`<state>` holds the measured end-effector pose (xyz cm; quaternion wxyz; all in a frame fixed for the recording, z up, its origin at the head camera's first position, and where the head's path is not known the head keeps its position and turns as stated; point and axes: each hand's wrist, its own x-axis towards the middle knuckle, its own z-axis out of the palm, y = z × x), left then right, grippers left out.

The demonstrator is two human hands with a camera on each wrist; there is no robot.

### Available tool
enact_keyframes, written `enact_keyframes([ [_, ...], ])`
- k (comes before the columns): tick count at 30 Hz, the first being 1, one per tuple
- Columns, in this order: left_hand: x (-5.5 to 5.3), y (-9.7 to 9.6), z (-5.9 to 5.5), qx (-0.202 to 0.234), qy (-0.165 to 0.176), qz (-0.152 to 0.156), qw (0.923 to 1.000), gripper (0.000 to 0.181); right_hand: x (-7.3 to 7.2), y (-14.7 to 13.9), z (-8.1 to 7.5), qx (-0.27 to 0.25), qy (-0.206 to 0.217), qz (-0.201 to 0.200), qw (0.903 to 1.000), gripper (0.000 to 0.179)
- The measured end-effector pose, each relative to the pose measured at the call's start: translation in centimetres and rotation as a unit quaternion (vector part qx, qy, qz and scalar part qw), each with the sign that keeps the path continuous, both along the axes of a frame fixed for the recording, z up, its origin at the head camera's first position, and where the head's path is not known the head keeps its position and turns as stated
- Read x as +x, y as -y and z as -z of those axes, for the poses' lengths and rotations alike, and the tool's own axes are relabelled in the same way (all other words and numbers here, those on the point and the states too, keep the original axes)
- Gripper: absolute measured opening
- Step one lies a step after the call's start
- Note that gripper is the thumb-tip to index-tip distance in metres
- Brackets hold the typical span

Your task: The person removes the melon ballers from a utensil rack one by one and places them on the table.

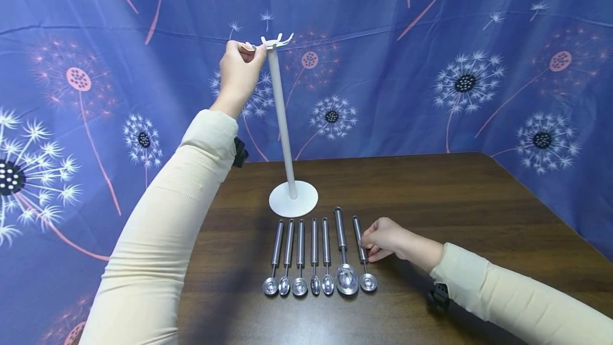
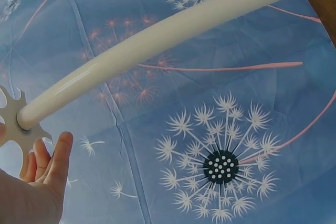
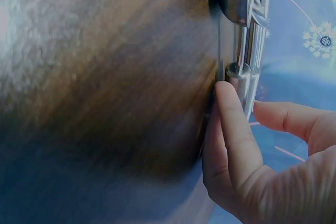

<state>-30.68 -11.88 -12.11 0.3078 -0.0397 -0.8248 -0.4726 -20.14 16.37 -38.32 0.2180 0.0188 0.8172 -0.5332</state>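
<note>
A white stand [image 1: 282, 116] with a hooked top rises from a round base on the table. My left hand [image 1: 241, 71] is up at its top and pinches one of the white hooks [image 1: 279, 42]; the left wrist view shows the fingers [image 2: 64, 148] beside the hook plate [image 2: 9, 116]. Low on the right, my right hand [image 1: 390, 239] holds the handle of the rightmost metal scoop [image 1: 367, 282] between thumb and fingers. That scoop lies on the table, its small round bowl toward me. Beside it lies a larger, longer-handled metal scoop [image 1: 347, 279].
Several more small metal scoops [image 1: 299, 286] lie in a row to the left, handles pointing away, just in front of the stand's base [image 1: 293, 206]. The dark wooden table [image 1: 421, 190] ends at a blue curtain [image 1: 383, 95] with a dandelion print.
</note>
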Motion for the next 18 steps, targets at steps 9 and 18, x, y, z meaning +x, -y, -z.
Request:
enact_keyframes([
  [9,0.3,0.1,0.6,0.007,-0.015,-0.003,0.9999,0.029,-0.7,-0.7,-0.7,-0.009,-0.005,-0.010,0.9999,0.024],
  [18,0.9,0.3,1.2,-0.045,0.026,-0.002,0.9986,0.049,-2.4,-1.7,-1.3,-0.088,-0.048,-0.033,0.9944,0.040],
])
